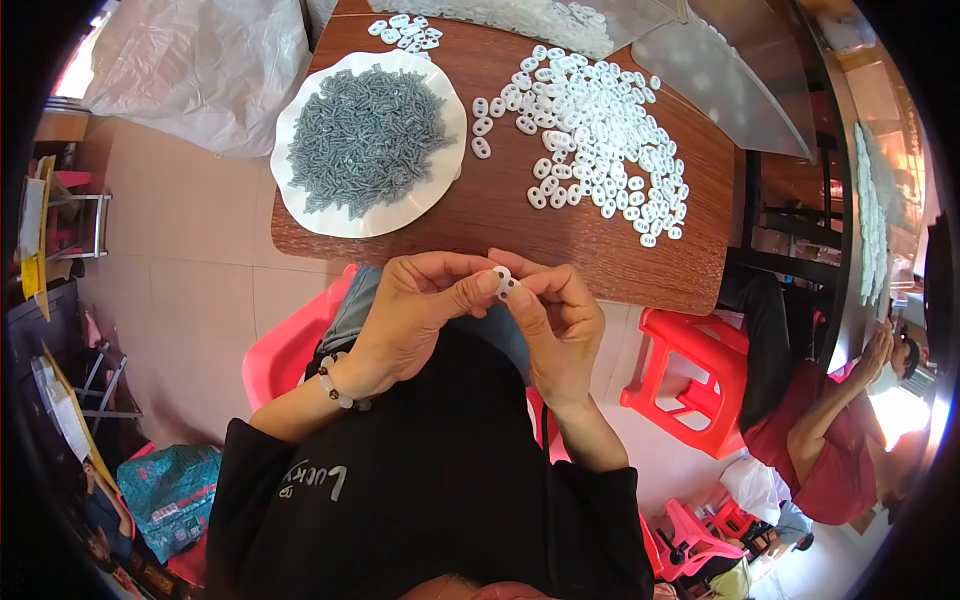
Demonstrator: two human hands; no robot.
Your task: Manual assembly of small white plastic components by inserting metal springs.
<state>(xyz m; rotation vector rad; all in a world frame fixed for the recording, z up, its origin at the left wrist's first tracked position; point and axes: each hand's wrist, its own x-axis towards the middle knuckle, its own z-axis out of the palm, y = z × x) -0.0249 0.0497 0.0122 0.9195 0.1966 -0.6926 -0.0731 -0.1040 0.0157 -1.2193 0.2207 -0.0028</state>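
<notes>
In front of the table's near edge, both my hands meet at a small white oval piece with two holes (505,282). My left hand (425,308) pinches it between thumb and forefinger from one side. From the other side the thumb and fingers of my right hand (563,325) grip it; the fingertips hide part of it. Beyond my left hand stands a white scalloped plate (372,226), heaped with small grey spring-like pieces (368,140). A spread of similar white two-hole pieces (600,125) lies on the brown table (500,225), farther off to the right.
A smaller cluster of white pieces (405,33) lies behind the plate. Clear plastic bags (545,22) rest along the far edge. A large translucent bag (200,75) stands left of the table. Red stools (690,380) and a seated person (835,430) are at the right.
</notes>
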